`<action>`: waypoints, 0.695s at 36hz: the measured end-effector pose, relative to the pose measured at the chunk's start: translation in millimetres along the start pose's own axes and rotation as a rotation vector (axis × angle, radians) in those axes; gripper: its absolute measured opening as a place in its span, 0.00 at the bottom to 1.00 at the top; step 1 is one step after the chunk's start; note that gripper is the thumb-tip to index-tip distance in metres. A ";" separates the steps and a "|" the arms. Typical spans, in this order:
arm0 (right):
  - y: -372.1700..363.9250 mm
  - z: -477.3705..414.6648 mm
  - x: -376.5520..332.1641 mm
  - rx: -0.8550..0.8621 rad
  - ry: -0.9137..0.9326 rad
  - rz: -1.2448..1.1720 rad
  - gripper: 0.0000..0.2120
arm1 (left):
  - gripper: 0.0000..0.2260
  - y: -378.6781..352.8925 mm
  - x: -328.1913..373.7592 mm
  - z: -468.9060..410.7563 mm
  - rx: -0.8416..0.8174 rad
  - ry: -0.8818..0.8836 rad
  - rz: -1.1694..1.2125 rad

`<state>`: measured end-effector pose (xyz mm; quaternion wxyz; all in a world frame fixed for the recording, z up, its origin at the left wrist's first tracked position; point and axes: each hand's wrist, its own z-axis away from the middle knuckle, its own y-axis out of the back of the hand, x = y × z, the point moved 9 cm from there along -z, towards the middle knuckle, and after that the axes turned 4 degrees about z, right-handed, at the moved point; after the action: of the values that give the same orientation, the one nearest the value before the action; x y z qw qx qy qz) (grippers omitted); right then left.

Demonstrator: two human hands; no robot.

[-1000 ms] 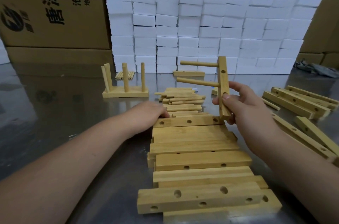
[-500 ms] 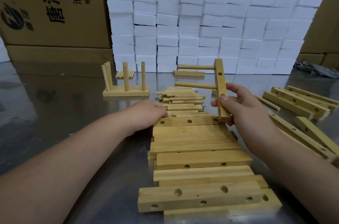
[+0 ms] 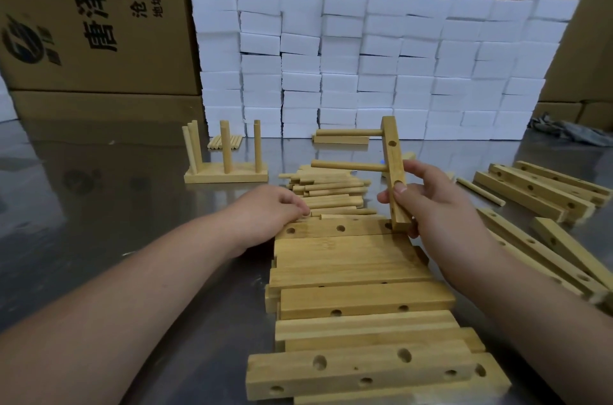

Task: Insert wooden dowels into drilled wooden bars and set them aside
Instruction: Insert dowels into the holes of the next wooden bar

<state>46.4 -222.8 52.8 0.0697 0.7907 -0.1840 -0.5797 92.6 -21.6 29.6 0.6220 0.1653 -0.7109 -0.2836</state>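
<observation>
Our right grip (image 3: 434, 205) clasps the lower half of the drilled bar (image 3: 393, 152), thumb across its face. The bar stands nearly upright, foot on the stack of flat bars (image 3: 348, 258), top leaning further left than a second ago. Two dowels (image 3: 348, 166) jut leftward from it. Our left grip (image 3: 265, 212) stays at the loose dowel pile (image 3: 331, 189), fingers curled; whether it holds one we cannot tell.

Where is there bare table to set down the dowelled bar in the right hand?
The right hand grips the two-dowel wooden bar. Bare: shiny steel table left of the left hand, in front of the wooden bar with upright dowels. Crowded: central stack of drilled wooden bars, loose wooden dowel pile, drilled bars at right.
</observation>
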 end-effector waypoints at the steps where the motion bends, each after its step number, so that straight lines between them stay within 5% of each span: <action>1: 0.0 -0.1 0.0 0.001 -0.001 0.000 0.18 | 0.09 0.3 0.1 0.4 0.003 -0.001 -0.003; 25: -1.4 0.0 -0.8 -0.009 -0.005 -0.005 0.19 | 0.06 3.3 -6.0 0.1 -0.005 0.079 -0.035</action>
<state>46.5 -221.2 53.0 0.0713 0.7894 -0.1798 -0.5827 93.9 -15.5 26.8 0.6449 0.1871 -0.6821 -0.2896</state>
